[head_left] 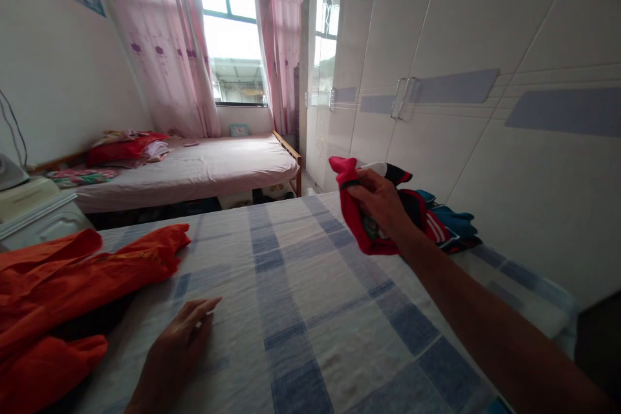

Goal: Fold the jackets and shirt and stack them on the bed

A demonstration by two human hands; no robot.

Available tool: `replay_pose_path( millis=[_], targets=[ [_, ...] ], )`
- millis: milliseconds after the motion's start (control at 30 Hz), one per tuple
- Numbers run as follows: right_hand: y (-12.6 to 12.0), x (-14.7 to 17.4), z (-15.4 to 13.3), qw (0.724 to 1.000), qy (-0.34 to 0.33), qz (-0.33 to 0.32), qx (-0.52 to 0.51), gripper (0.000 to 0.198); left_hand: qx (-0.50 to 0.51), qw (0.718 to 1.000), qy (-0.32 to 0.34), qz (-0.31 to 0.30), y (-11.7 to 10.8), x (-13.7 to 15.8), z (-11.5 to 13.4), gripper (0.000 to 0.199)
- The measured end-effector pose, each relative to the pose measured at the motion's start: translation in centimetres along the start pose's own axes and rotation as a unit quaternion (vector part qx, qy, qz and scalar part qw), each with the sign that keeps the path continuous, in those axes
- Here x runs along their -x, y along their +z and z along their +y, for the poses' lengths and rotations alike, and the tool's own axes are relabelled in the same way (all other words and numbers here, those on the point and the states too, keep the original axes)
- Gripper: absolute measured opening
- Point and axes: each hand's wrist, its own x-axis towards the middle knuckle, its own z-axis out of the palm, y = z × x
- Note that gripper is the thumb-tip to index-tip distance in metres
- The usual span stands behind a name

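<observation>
My right hand [379,199] is closed on a red garment [353,225] with dark trim, pinching it near the top over the far right side of the bed. Below the fingers the red cloth hangs in a loop; its exact kind does not show. Other folded clothes [456,223] in teal, black and red lie just behind that wrist. Low at the left, my left hand [182,339] holds nothing, its fingers stretched out over the blue-and-white checked bedsheet [233,259]. To its left lies an orange garment [116,272] with long sleeves, partly cut off by the frame.
A white wardrobe [388,39] runs along the right side. Beyond the near bed stands a second bed [233,158] with red bedding [126,147] on it, beneath a window with pink curtains [160,26]. At the left edge an iron [10,171] rests on boxes [46,213].
</observation>
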Motion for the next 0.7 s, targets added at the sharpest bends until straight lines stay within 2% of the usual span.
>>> replay_pose_path(
  millis=[133,233,333,433,500,600,700],
  targets=[
    [5.7,1.1,-4.3,0.977,0.002,-0.093,-0.192,0.015,0.049,0.997,-0.021,0.056,-0.8,0.4,1.5,0.034],
    [9.0,2.5,-4.1,0.963,0.04,-0.153,-0.218,0.013,0.066,0.991,0.006,0.12,-1.5,0.6,2.7,0.045],
    [11.3,4.6,-1.0,0.954,0.112,-0.206,-0.188,0.014,0.044,0.988,0.039,0.142,-2.2,0.6,3.5,0.054],
    [12.0,6.7,3.5,0.948,0.169,-0.219,-0.16,0.022,-0.02,0.99,0.098,0.103,-2.4,0.4,4.0,0.051],
    [11.6,7.7,6.3,0.95,0.191,-0.205,-0.135,0.029,-0.043,0.99,0.114,0.069,-2.3,0.2,4.5,0.041],
    [10.5,8.4,9.9,0.956,0.229,-0.168,-0.08,0.036,-0.063,0.994,0.085,0.043,-1.8,0.1,5.4,0.019],
    [9.8,8.5,12.0,0.957,0.256,-0.124,-0.063,0.037,-0.095,0.993,0.06,0.021,-1.7,0.0,5.9,0.003]
  ],
)
